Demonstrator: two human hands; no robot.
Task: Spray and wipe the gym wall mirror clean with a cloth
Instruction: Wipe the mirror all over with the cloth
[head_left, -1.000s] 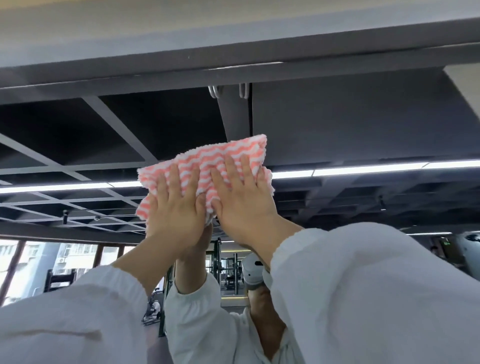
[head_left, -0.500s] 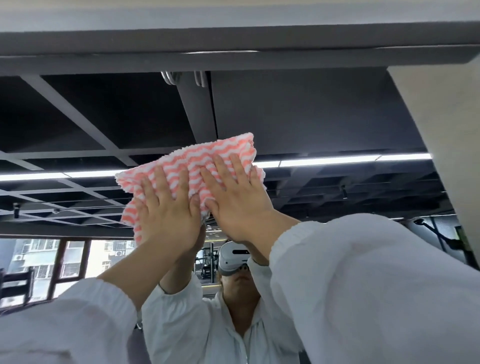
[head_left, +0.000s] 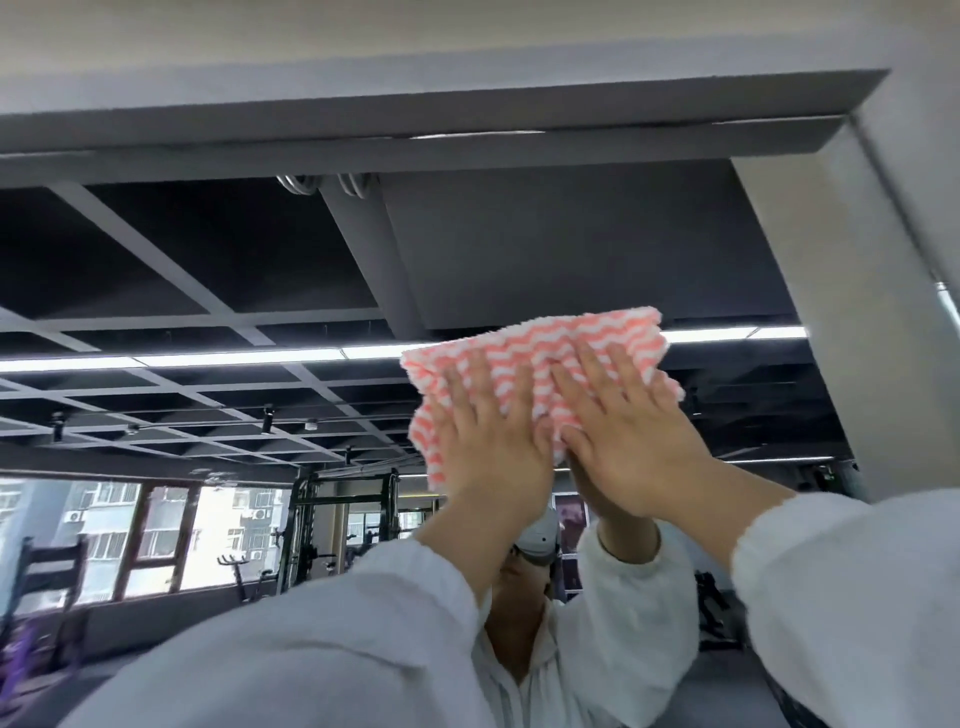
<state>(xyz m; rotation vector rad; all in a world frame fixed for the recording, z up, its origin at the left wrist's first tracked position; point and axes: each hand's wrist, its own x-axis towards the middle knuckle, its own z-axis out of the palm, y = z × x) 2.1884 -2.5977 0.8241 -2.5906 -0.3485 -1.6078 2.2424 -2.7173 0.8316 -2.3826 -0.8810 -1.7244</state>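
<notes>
A pink and white wavy-striped cloth (head_left: 540, 358) lies flat against the upper part of the wall mirror (head_left: 234, 291), near its top right corner. My left hand (head_left: 493, 441) presses on the cloth's left half with straight, spread fingers. Beside it, my right hand (head_left: 628, 441) presses the right half the same way. Both arms reach up in white sleeves. The mirror reflects my arms and a headset below the cloth. No spray bottle is in view.
The mirror's grey frame (head_left: 467, 145) runs along the top, and a pale wall (head_left: 914, 218) closes it on the right. Reflected in the glass are a dark grid ceiling, a light strip (head_left: 234, 358), windows and gym racks (head_left: 343, 519).
Both hands have slid the cloth rightward along the mirror toward its top right corner, still pressed flat. The view has swung, bringing the right frame edge into sight.
</notes>
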